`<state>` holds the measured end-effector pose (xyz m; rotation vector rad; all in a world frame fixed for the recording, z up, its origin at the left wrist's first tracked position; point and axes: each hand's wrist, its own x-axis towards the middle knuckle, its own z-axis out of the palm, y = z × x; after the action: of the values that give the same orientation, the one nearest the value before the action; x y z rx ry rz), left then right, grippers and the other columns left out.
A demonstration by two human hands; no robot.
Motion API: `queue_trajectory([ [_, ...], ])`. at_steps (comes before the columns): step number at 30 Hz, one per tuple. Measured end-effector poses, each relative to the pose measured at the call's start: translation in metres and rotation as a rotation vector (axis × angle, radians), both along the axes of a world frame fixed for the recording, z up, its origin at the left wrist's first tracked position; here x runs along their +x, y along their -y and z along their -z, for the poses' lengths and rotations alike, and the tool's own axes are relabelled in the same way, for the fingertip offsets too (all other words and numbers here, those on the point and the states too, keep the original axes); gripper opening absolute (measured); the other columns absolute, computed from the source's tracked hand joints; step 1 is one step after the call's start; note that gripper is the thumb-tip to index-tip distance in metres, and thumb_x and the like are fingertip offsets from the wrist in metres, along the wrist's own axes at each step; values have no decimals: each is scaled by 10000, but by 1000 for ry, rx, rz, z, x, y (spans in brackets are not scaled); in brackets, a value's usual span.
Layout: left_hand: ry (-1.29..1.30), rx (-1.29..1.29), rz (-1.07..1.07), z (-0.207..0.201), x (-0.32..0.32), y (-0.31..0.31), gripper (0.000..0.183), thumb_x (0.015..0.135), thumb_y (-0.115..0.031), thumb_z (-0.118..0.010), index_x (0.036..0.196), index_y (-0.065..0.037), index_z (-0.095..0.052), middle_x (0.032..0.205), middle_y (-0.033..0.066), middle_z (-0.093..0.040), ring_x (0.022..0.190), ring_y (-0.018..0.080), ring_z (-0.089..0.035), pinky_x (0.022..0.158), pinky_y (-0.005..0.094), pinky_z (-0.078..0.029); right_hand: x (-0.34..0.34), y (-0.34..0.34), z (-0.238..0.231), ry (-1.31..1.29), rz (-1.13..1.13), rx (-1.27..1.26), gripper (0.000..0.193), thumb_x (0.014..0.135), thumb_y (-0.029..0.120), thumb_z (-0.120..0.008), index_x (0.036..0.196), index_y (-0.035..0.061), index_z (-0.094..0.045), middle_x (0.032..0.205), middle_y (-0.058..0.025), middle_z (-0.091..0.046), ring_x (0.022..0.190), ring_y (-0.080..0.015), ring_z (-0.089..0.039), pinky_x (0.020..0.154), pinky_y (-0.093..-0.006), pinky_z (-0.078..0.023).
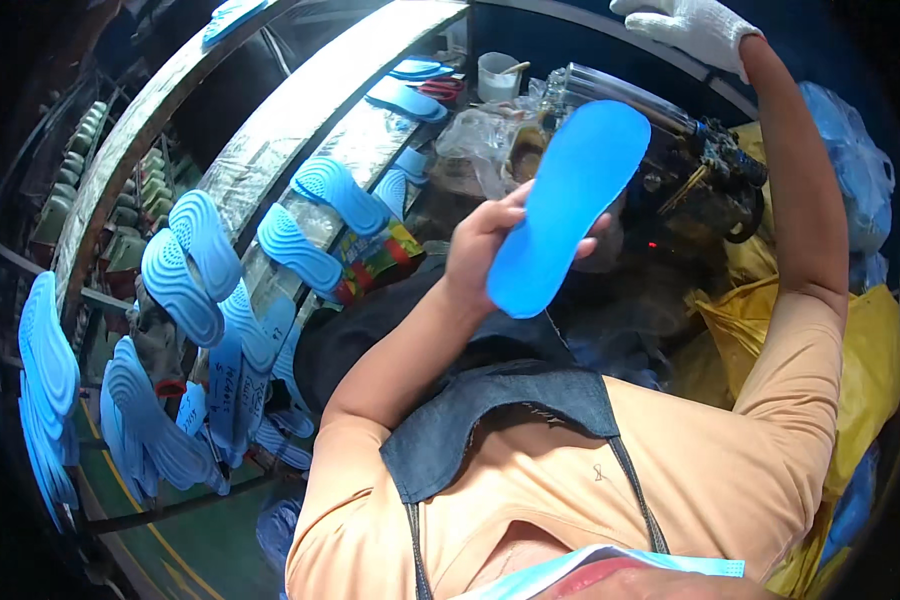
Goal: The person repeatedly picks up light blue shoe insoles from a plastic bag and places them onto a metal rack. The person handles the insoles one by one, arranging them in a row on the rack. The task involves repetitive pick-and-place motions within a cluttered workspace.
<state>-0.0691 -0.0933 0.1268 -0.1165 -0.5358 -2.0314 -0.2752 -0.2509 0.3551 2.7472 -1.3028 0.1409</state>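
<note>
My bare left hand [480, 243] grips a blue shoe insole [577, 205] by its edges, with the thumb on the near side and fingertips showing past the far edge. The smooth flat face of the insole is turned up, and it is held at a slant in front of my chest. Up at the top right, my right hand [695, 32] wears a white knitted glove. That arm is raised, the gloved fingers are stretched out, and nothing shows in them. The top of the glove is partly cut off by the frame's edge.
Ridged blue insoles [340, 190] lie along a plastic-wrapped rack [270, 130] at left, with more bunched below. A dark machine [705, 180] with a clear cylinder stands behind the held insole. Nearby are a white cup [498, 78], red-handled scissors [440, 88] and yellow bags [800, 350].
</note>
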Motion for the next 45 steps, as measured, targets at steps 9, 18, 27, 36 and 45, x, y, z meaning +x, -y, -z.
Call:
queue_trajectory([
  [9, 565, 158, -285, 41, -29, 60, 383, 984, -235, -500, 1211, 63, -581, 1084, 168, -659, 990, 292, -649, 871, 417, -535, -31, 49, 58, 26, -52, -6, 298, 914, 193, -594, 1158, 22, -617, 1046, -142, -685, 996, -259, -655, 910, -351, -507],
  [18, 2578, 304, -1171, 115, 174, 41, 675, 850, -360, -648, 1380, -7, -422, 1475, 281, -336, 1379, 466, -290, 1099, 579, -274, -17, 90, 81, 108, 99, 754, 239, 883, 216, -620, 1052, 56, -675, 940, -57, -667, 847, -179, -601, 769, -326, -504],
  [27, 2661, 567, -1031, 137, 247, 22, 709, 834, -318, -653, 1372, 69, -401, 1474, 352, -293, 1349, 501, -312, 1084, 561, -308, -26, 110, 85, -101, 328, 423, 339, 846, 239, -633, 1098, 17, -681, 961, -66, -671, 883, -197, -617, 811, -343, -503],
  [36, 2520, 455, -1308, 157, 258, 28, 539, 830, -241, -620, 1245, 74, -485, 1391, 401, -350, 1263, 542, -383, 1033, 602, -348, 117, 75, -47, 625, -241, 213, 485, 964, 418, -543, 1317, 88, -585, 996, 36, -572, 831, -54, -486, 703, -224, -383],
  [45, 2456, 499, -1236, 139, 259, 12, 636, 844, -329, -614, 1319, 58, -445, 1330, 309, -455, 1217, 475, -485, 1024, 571, -378, 388, -2, -50, 485, -663, 211, 289, 971, 281, -536, 1065, 51, -683, 1066, -107, -683, 985, -188, -649, 800, -274, -519],
])
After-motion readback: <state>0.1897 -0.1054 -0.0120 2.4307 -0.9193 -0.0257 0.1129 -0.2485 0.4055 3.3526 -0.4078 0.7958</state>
